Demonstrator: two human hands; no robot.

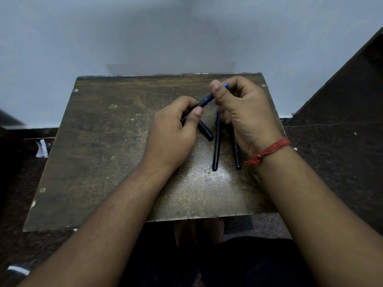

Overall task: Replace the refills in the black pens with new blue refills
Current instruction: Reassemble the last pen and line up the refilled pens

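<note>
Both forearms reach out over a worn wooden board (99, 141). A red thread (267, 151) is tied round the right wrist. The left hand (172, 133) curls round the lower barrel of a black pen (204, 101), thumb pressed on top. The right hand (242, 112) pinches the pen's upper end, where a blue tip (226, 85) pokes out past the fingers. Under the hands, two more black pens (216, 148) lie side by side, partly hidden by the right palm, with a pen cap (206, 130) just left of them. Beyond stands a pale wall (145, 34)
</note>
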